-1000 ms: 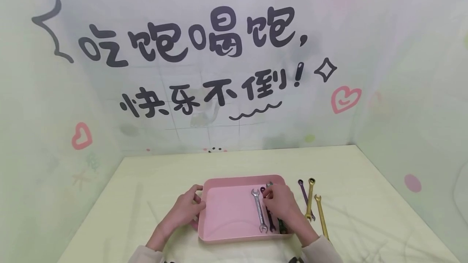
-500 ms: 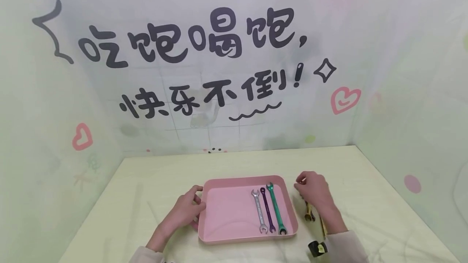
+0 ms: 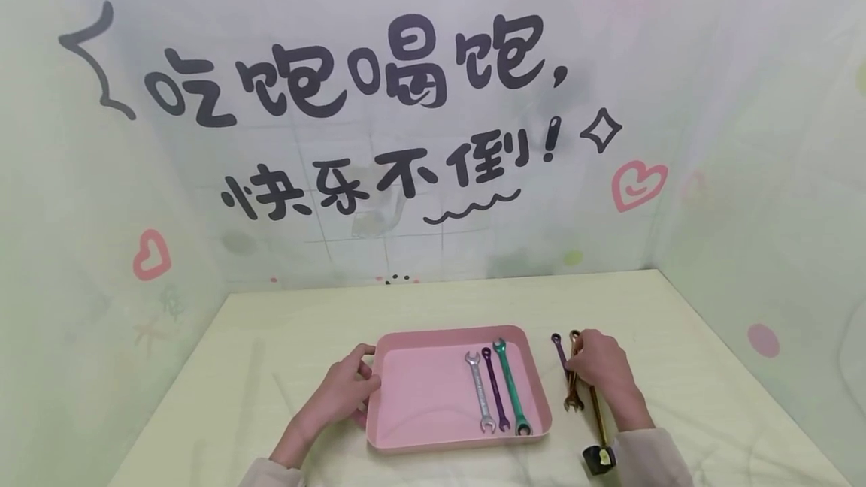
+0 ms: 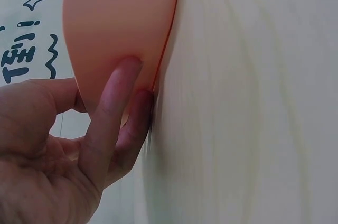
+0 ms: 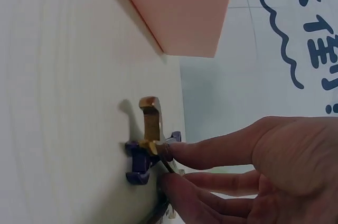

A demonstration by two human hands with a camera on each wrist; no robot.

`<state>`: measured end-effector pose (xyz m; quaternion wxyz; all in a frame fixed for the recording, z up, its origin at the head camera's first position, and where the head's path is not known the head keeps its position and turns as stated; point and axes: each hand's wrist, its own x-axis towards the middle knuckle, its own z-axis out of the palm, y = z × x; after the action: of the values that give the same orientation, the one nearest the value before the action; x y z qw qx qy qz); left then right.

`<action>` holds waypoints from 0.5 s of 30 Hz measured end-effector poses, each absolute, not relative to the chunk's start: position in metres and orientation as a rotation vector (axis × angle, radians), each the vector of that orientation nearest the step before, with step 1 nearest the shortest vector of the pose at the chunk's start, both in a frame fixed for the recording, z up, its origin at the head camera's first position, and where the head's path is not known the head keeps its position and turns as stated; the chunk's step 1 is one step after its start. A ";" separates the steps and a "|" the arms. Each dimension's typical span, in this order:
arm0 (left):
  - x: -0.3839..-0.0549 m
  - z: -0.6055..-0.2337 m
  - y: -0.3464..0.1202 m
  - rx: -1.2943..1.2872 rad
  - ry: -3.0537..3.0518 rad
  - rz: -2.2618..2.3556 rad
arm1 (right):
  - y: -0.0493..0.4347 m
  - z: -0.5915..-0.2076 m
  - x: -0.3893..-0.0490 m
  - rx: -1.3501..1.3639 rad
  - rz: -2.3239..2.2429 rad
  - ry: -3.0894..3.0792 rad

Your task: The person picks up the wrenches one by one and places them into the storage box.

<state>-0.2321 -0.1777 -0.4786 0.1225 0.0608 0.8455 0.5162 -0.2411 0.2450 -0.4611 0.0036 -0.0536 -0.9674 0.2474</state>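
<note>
In the head view, a shallow pink tray (image 3: pixel 446 335) holds a silver open-end wrench (image 3: pixel 479 393), a dark purple wrench (image 3: pixel 495 389) and a green wrench (image 3: pixel 512 389), side by side along its right half. My left hand (image 3: pixel 345 388) rests its fingertips against the tray's left outer wall, as the left wrist view also shows. Right of the tray, my right hand (image 3: pixel 607 367) pinches a gold wrench (image 5: pixel 151 123) between thumb and fingers. A purple wrench (image 3: pixel 558 349) lies just under and beside it. Another gold wrench (image 3: pixel 599 419) lies partly behind the right hand.
The pale wooden table (image 3: pixel 298 314) carries all of this. A wall (image 3: pixel 433 246) printed with large dark characters closes off the back, with pale walls at both sides. A small black device (image 3: pixel 599 460) sits at the right wrist.
My right hand has left the green wrench, which now lies fully visible in the tray, and moved right to grasp the gold wrench outside. The left hand stays put.
</note>
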 end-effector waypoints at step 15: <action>-0.231 -0.478 -0.177 0.181 2.473 1.506 | 0.231 -0.459 -0.238 -0.255 0.823 -2.995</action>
<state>-0.2312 -0.1767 -0.4783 0.1197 0.0620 0.8463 0.5154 -0.2376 0.2314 -0.4593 0.0126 -0.0817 -0.9609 0.2641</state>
